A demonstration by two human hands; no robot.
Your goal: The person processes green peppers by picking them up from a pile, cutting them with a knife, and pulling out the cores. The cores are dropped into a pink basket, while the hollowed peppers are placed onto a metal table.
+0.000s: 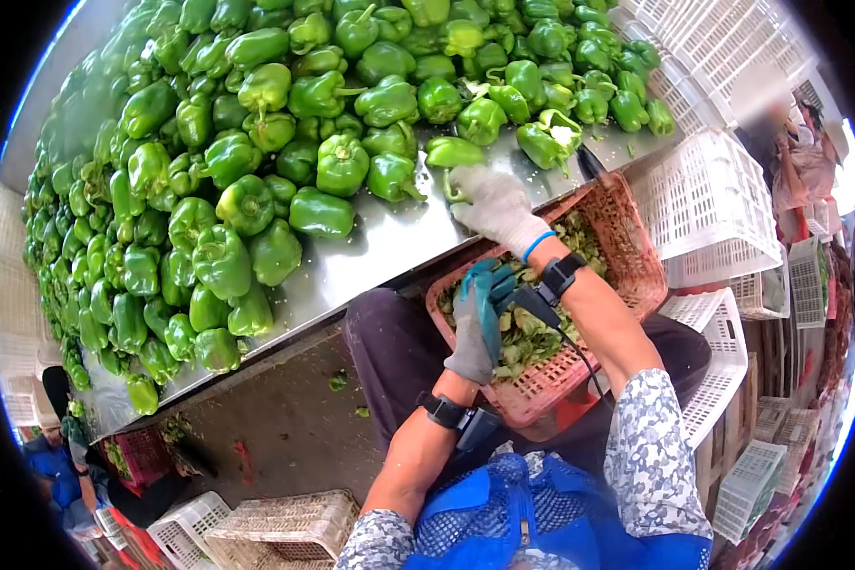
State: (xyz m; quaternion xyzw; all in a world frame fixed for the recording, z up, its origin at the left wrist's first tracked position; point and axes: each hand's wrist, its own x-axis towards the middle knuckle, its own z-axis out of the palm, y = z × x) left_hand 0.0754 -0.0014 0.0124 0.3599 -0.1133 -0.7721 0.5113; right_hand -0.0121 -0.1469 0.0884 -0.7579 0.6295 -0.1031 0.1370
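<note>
My right hand (496, 207), in a white knit glove, reaches up to the metal table (389, 242). Its fingers close on the lower end of a green bell pepper (452, 150) that lies at the table's edge. My left hand (475, 321), in a grey glove with a teal palm, hangs with curled fingers over a red plastic basket (627, 256) on my lap. I cannot tell what is inside that hand. The basket holds green pepper trimmings (522, 337). Both wrists carry black bands.
A large heap of green peppers (256, 142) covers most of the table. White plastic crates (708, 204) are stacked to the right, and more crates (285, 527) stand on the floor below. One person stands at the right (800, 157) and another at the lower left (52, 465).
</note>
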